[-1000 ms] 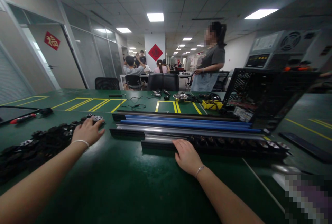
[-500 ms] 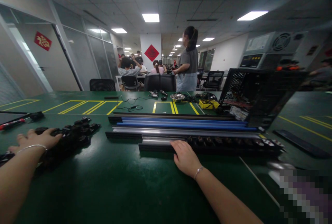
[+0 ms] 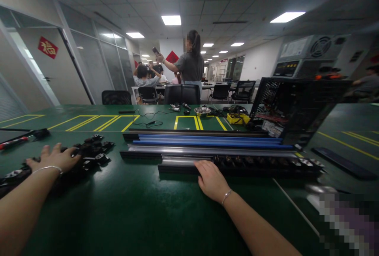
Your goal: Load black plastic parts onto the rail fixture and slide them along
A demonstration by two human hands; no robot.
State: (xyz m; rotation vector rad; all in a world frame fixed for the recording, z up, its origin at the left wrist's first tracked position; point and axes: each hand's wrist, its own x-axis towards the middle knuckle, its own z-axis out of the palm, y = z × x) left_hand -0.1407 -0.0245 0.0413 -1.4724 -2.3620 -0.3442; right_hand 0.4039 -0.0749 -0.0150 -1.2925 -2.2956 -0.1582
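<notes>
My left hand [image 3: 57,158] lies over a heap of small black parts [image 3: 91,149], its fingers spread; some parts show metallic faces. Whether its fingertips touch any part I cannot tell. My right hand [image 3: 211,179] is closed over the front wall of a black rail [image 3: 177,168], fingers on top and thumb on the near side. In that rail, to the right of the hand, sits a row of several small black parts [image 3: 245,162]. Behind it lie a grey-lined rail [image 3: 189,150] and a blue strip [image 3: 207,140], parallel to it.
An open computer case [image 3: 302,106] stands at the right, with power supply units [image 3: 310,50] on top. A metal bowl [image 3: 202,111] and yellow box [image 3: 238,119] sit farther back. A red-handled tool [image 3: 14,142] lies far left. A person [image 3: 192,60] stands beyond the table.
My left hand has shifted to the right across the heap. My right hand stays on the rail. The standing person has moved left and now holds an arm out.
</notes>
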